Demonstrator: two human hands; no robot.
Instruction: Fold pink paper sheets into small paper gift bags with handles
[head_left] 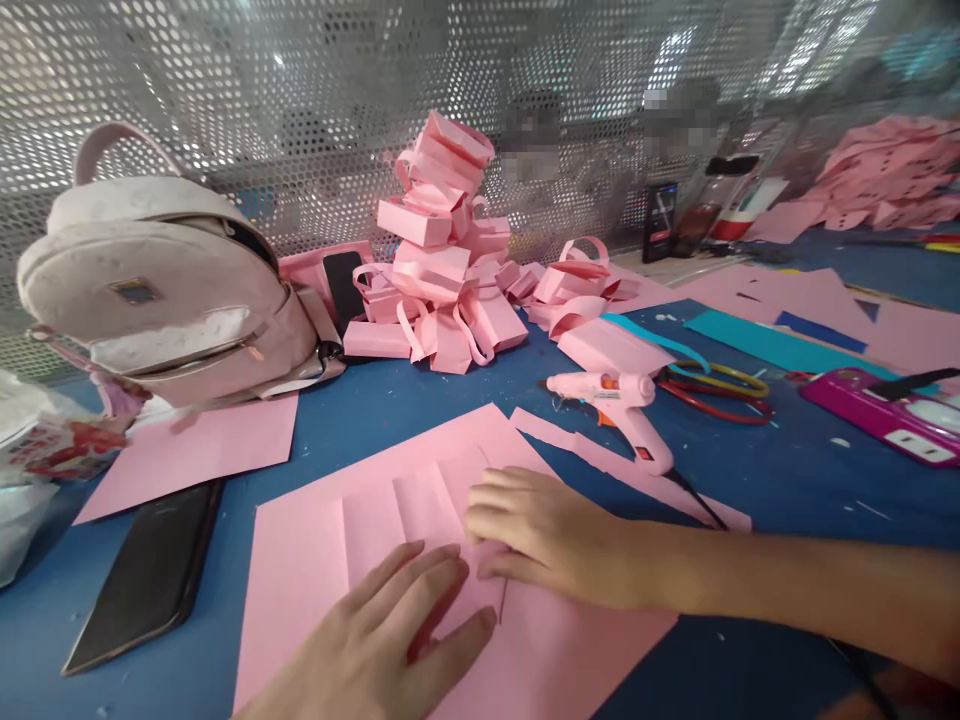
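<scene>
A creased piece of pink paper (375, 540) with several fold lines lies on a larger pink sheet (292, 560). Resting on it, my left hand (397, 630) has its fingers stretched out and the thumb apart. My right hand (540, 530) comes in from the right, fingers bent and close together over the creased paper's right edge, with the thumb underneath. Just beyond my right hand is a pink glue gun (615, 400) on its side, its nozzle pointing left. A narrow pink paper strip (600, 455) runs between the glue gun and the larger sheet.
A pale backpack (172, 290) and a black phone (150, 570) are at left. Folded pink paper boxes (442, 260) are piled against a perforated metal screen (300, 80). Scissors (720, 390), a magenta power strip (877, 410) and a turquoise paper strip (780, 345) lie right.
</scene>
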